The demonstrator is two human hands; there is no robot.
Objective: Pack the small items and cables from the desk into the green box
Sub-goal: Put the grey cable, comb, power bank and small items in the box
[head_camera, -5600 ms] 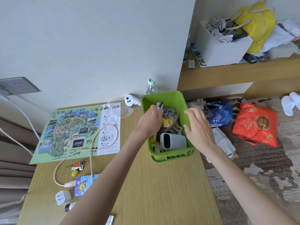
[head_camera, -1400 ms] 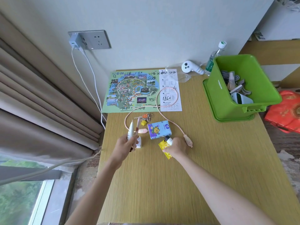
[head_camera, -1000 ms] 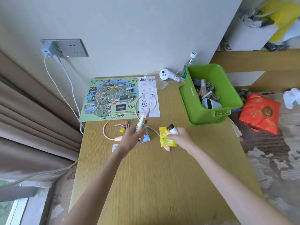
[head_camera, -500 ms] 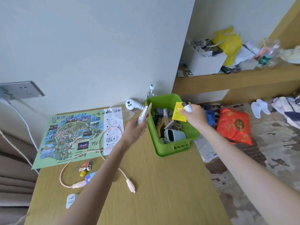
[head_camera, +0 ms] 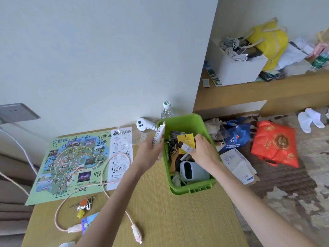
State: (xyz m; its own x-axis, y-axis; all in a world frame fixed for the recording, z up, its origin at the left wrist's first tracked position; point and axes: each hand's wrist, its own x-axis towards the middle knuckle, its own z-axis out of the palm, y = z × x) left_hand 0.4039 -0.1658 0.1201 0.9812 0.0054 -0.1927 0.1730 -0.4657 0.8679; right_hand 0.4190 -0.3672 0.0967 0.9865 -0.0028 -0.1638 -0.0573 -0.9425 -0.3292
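Note:
The green box (head_camera: 192,190) stands at the desk's right edge, holding a hairbrush (head_camera: 173,152), a white device (head_camera: 193,171), grey cables and other small items. My right hand (head_camera: 204,151) is inside the box, gripping a small tube (head_camera: 186,147) and a yellow sachet (head_camera: 186,139). My left hand (head_camera: 149,154) hovers at the box's left rim, holding a white tube (head_camera: 159,135) upright. On the desk lie a pink cable (head_camera: 115,198), keys (head_camera: 85,205) and a blue tissue pack (head_camera: 88,221).
A park map (head_camera: 71,163) covers the desk's back left. A white controller (head_camera: 143,124) and a water bottle (head_camera: 166,111) stand behind the box. A red bag (head_camera: 276,145), a blue bag (head_camera: 235,138) and papers lie on the floor to the right.
Both hands have carried their items from the desk's front left over to the box. My right hand has dropped into the box with the small tube and sachet; my left reached the rim.

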